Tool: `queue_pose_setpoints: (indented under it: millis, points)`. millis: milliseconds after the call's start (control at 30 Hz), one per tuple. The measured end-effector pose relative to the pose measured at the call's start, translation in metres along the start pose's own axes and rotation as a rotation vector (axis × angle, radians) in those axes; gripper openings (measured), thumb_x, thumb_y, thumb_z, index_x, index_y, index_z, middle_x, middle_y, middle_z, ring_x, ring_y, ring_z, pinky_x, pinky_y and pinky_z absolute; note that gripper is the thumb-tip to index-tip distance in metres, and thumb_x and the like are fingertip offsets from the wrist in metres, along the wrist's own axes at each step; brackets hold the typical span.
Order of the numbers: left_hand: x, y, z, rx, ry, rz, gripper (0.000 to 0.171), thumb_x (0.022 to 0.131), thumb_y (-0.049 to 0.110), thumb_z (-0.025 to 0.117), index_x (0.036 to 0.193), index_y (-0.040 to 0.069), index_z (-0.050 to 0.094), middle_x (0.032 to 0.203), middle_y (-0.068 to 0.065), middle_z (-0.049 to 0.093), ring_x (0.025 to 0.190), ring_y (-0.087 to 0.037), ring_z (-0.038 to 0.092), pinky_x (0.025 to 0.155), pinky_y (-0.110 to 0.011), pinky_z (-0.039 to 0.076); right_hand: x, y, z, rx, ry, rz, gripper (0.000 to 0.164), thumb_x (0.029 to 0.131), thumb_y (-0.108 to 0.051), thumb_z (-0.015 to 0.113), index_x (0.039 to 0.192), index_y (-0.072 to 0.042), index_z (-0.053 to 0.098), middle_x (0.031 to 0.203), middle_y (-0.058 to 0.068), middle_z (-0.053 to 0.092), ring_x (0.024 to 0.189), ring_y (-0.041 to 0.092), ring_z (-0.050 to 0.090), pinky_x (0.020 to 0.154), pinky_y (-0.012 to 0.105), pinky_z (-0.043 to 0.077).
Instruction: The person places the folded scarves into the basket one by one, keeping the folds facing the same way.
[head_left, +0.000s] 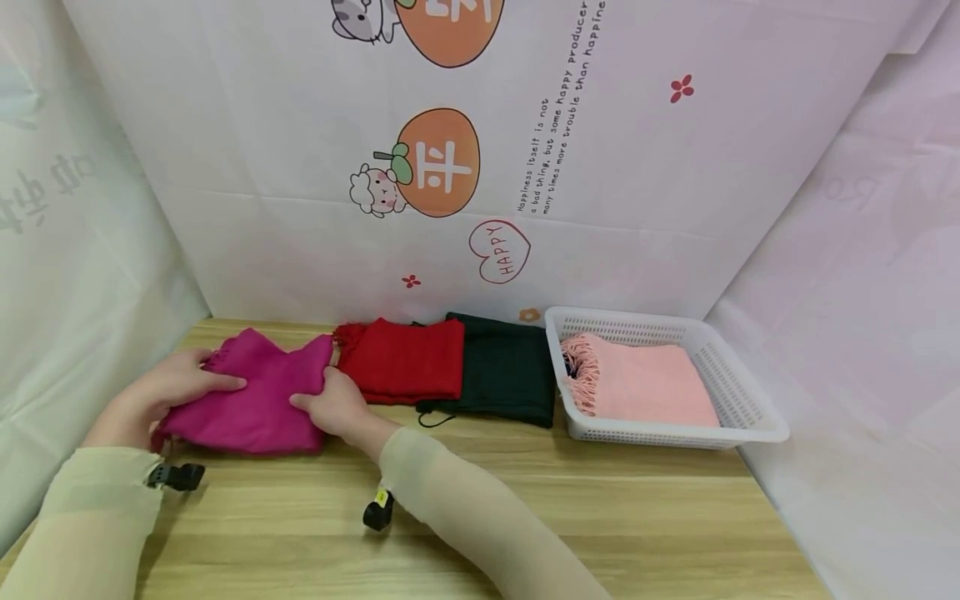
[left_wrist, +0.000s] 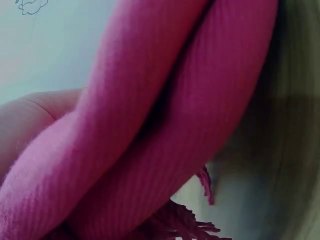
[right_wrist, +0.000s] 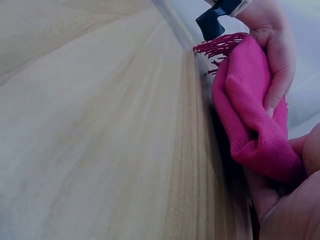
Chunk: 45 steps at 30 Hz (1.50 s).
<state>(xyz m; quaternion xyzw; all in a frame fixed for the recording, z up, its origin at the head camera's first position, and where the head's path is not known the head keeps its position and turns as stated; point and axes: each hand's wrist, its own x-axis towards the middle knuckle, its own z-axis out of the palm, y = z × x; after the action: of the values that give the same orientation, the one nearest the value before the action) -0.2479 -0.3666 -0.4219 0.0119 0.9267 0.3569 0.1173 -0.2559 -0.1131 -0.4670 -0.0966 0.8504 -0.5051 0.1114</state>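
A folded magenta scarf [head_left: 262, 400] with fringed ends is held between both hands at the left of the table. My left hand [head_left: 178, 382] grips its left side, thumb on top and the other fingers partly hidden by cloth. At the opposite side, my right hand [head_left: 339, 403] pinches the scarf with the thumb above and fingers beneath. In the right wrist view the scarf [right_wrist: 255, 105] shows thick folded layers, its edge just off the wood. Cloth folds [left_wrist: 150, 125] fill most of the left wrist view. Beside the right hand lies a folded red scarf [head_left: 408, 358].
A dark green folded cloth [head_left: 502, 367] with a thin cord lies partly under the red scarf. Right of it stands a white perforated basket [head_left: 750, 429] holding a folded pink fringed scarf [head_left: 652, 379]. White printed sheets [head_left: 615, 208] wall the wooden table [head_left: 465, 508] at back and sides.
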Motion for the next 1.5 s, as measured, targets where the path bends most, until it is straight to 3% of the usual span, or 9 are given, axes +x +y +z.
queue_pose_setpoints:
  millis: [267, 433, 667, 1067, 1300, 1500]
  points:
    - [-0.001, 0.007, 0.001, -0.060, 0.006, 0.028, 0.082, 0.094, 0.040, 0.073, 0.142, -0.017, 0.040, 0.130, -0.031, 0.055, 0.103, -0.030, 0.060, 0.076, -0.034, 0.053, -0.003, 0.002, -0.009, 0.013, -0.007, -0.061, 0.038, 0.092, -0.030, 0.078, 0.124, -0.016, 0.062, 0.103, -0.010, 0.065, 0.090, 0.003, 0.062, 0.081, 0.025, 0.053]
    - [-0.003, 0.013, 0.001, -0.044, 0.028, 0.057, 0.076, 0.093, 0.040, 0.074, 0.139, -0.014, 0.046, 0.128, -0.028, 0.058, 0.101, -0.028, 0.061, 0.076, -0.033, 0.052, -0.005, 0.003, -0.016, 0.045, -0.015, -0.087, 0.037, 0.093, -0.029, 0.078, 0.124, -0.017, 0.062, 0.104, -0.012, 0.065, 0.090, 0.002, 0.062, 0.081, 0.024, 0.053]
    - [-0.004, 0.021, 0.004, -0.019, 0.034, 0.068, 0.080, 0.094, 0.043, 0.073, 0.142, -0.014, 0.044, 0.133, -0.031, 0.055, 0.111, -0.035, 0.058, 0.080, -0.033, 0.051, -0.009, 0.006, -0.028, 0.056, -0.007, -0.113, 0.030, 0.093, -0.028, 0.078, 0.116, -0.016, 0.064, 0.098, -0.012, 0.065, 0.086, 0.003, 0.061, 0.078, 0.025, 0.053]
    - [-0.004, 0.035, 0.010, -0.002, 0.030, 0.099, 0.082, 0.094, 0.045, 0.072, 0.146, -0.011, 0.042, 0.135, -0.030, 0.056, 0.111, -0.033, 0.060, 0.081, -0.033, 0.051, -0.019, 0.008, -0.050, 0.084, -0.030, -0.139, 0.030, 0.093, -0.028, 0.078, 0.115, -0.016, 0.062, 0.095, -0.011, 0.064, 0.081, 0.005, 0.063, 0.074, 0.026, 0.054]
    - [-0.003, 0.044, 0.016, -0.085, -0.003, 0.099, 0.085, 0.095, 0.043, 0.071, 0.150, -0.011, 0.035, 0.138, -0.029, 0.053, 0.107, -0.031, 0.060, 0.079, -0.033, 0.053, -0.025, 0.010, -0.064, 0.168, -0.065, -0.123, 0.031, 0.093, -0.025, 0.077, 0.117, -0.015, 0.060, 0.096, -0.008, 0.066, 0.079, 0.009, 0.068, 0.071, 0.029, 0.057]
    - [-0.004, 0.052, 0.023, -0.138, -0.002, 0.103, 0.083, 0.094, 0.041, 0.073, 0.149, -0.009, 0.036, 0.134, -0.027, 0.056, 0.100, -0.027, 0.062, 0.076, -0.033, 0.055, -0.027, 0.014, -0.076, 0.149, -0.068, -0.151, 0.032, 0.093, -0.028, 0.077, 0.119, -0.017, 0.060, 0.097, -0.009, 0.067, 0.080, 0.010, 0.069, 0.073, 0.029, 0.057]
